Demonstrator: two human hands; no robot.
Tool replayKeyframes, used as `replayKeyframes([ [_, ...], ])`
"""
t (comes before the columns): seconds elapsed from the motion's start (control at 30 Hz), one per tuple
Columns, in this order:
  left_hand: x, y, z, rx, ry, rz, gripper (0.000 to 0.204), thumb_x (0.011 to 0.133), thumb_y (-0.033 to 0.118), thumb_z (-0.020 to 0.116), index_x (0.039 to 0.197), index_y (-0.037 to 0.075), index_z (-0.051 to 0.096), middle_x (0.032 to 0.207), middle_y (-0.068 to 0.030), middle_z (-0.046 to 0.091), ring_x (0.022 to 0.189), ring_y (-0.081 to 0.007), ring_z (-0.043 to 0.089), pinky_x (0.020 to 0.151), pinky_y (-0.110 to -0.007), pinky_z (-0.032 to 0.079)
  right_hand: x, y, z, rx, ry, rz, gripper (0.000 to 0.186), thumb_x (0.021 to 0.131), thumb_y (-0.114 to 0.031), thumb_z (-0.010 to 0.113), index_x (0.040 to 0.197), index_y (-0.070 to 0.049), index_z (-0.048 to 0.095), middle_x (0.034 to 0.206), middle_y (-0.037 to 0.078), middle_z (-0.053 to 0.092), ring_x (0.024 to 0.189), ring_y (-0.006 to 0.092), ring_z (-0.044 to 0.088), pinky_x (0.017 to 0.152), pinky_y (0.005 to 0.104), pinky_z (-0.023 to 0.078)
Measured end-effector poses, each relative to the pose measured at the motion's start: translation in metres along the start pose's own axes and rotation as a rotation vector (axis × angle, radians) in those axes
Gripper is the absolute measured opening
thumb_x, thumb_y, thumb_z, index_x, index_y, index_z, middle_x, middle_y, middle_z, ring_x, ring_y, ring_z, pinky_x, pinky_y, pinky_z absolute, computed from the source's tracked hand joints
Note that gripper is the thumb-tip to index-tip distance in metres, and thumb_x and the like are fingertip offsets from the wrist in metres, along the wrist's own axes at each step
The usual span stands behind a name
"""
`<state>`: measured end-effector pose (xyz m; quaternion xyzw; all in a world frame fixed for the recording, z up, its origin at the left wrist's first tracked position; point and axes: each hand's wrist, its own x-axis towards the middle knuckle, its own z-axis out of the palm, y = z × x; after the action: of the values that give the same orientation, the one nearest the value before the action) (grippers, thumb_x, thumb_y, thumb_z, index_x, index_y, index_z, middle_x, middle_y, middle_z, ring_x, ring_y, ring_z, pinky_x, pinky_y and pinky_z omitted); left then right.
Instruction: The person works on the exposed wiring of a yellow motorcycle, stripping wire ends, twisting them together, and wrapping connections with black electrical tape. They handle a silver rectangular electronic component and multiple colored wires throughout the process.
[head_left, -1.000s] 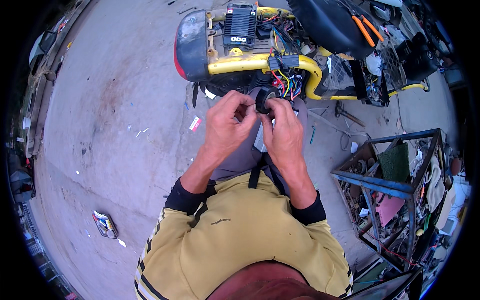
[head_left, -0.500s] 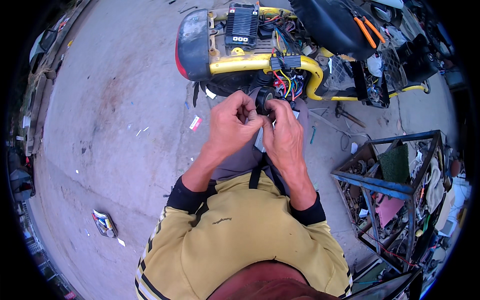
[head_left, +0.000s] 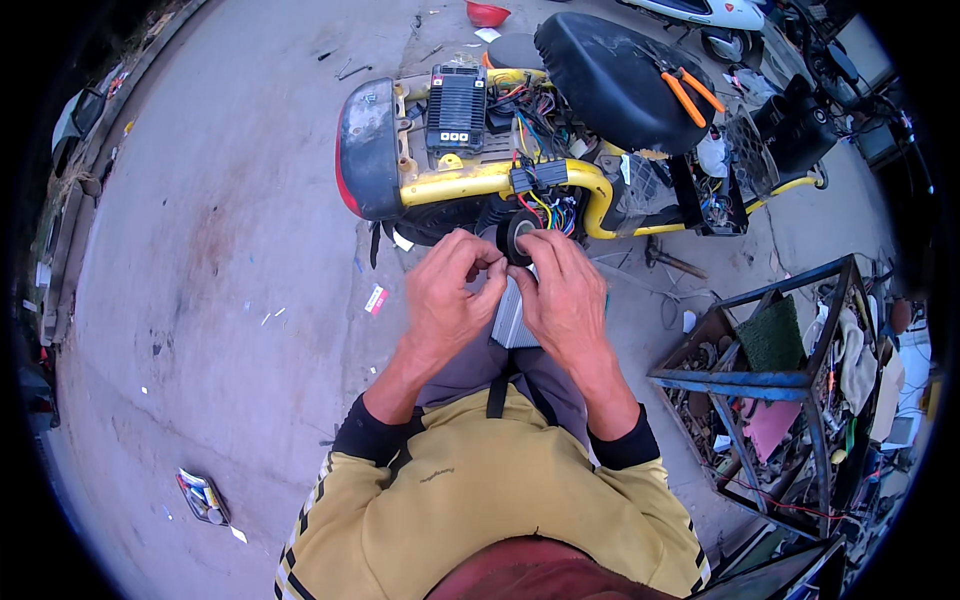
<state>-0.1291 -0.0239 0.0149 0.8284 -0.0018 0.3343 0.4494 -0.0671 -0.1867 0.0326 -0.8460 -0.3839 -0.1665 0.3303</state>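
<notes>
My right hand [head_left: 562,292] grips a roll of black tape [head_left: 516,232], held up in front of me. My left hand [head_left: 450,297] pinches at the roll's edge with thumb and fingertips, close against the right hand. Below both hands a grey ribbed metal box [head_left: 512,318] rests on my lap. Just beyond the hands stands a stripped yellow scooter frame [head_left: 480,182] with a bundle of coloured wires [head_left: 545,205] and a black finned controller box [head_left: 456,105] on top.
A black scooter seat [head_left: 610,75] carries orange-handled pliers [head_left: 686,92]. To my right is a blue metal frame crate [head_left: 775,395] full of scrap. Bare concrete ground [head_left: 220,250] spreads to the left, with a crushed packet [head_left: 203,496] and small litter.
Both hands have stayed together at the tape roll, the fingers shifting slightly; the view has tilted so the scooter frame sits a little lower.
</notes>
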Motion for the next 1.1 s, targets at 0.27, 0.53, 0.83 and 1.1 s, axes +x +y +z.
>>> replayKeyframes([
  [0.27, 0.005, -0.003, 0.016, -0.401, 0.011, -0.239, 0.009, 0.099, -0.001, 0.071, 0.101, 0.0, 0.061, 0.094, -0.0007, 0.061, 0.082, -0.0075, 0.057, 0.075, -0.026, 0.05, 0.021, 0.007, -0.029, 0.089, -0.091, 0.186, 0.035, 0.091, -0.021, 0.086, 0.116, -0.007, 0.065, 0.1, 0.008, 0.073, 0.095, 0.0305, 0.072, 0.079, 0.0442, 0.056],
  [0.53, 0.045, -0.02, 0.006, -0.393, -0.106, -0.201, 0.008, 0.108, 0.003, 0.065, 0.11, 0.0, 0.059, 0.108, -0.0059, 0.07, 0.086, -0.0093, 0.062, 0.078, -0.028, 0.055, 0.028, 0.023, -0.014, 0.486, -0.189, 0.407, 0.032, 0.101, -0.026, 0.08, 0.119, -0.001, 0.072, 0.103, 0.011, 0.073, 0.081, 0.0199, 0.071, 0.075, 0.0358, 0.057],
  [0.83, 0.122, -0.052, -0.024, -0.163, -0.444, -0.059, 0.007, 0.11, 0.003, 0.062, 0.118, 0.003, 0.06, 0.109, -0.0034, 0.071, 0.097, -0.0099, 0.067, 0.086, -0.03, 0.055, 0.07, 0.066, 0.037, 0.202, 0.096, 0.479, 0.029, 0.097, -0.024, 0.08, 0.12, -0.004, 0.077, 0.11, 0.015, 0.071, 0.1, 0.0392, 0.074, 0.086, 0.0524, 0.057],
  [1.1, 0.143, -0.076, -0.009, -0.246, -0.604, -0.012, 0.006, 0.108, 0.002, 0.063, 0.113, -0.001, 0.062, 0.098, -0.0059, 0.065, 0.094, -0.0145, 0.061, 0.089, -0.033, 0.052, 0.08, 0.071, 0.054, 0.211, 0.024, 0.545, 0.024, 0.097, -0.025, 0.078, 0.109, -0.004, 0.077, 0.113, 0.015, 0.07, 0.104, 0.0425, 0.073, 0.089, 0.0548, 0.056],
])
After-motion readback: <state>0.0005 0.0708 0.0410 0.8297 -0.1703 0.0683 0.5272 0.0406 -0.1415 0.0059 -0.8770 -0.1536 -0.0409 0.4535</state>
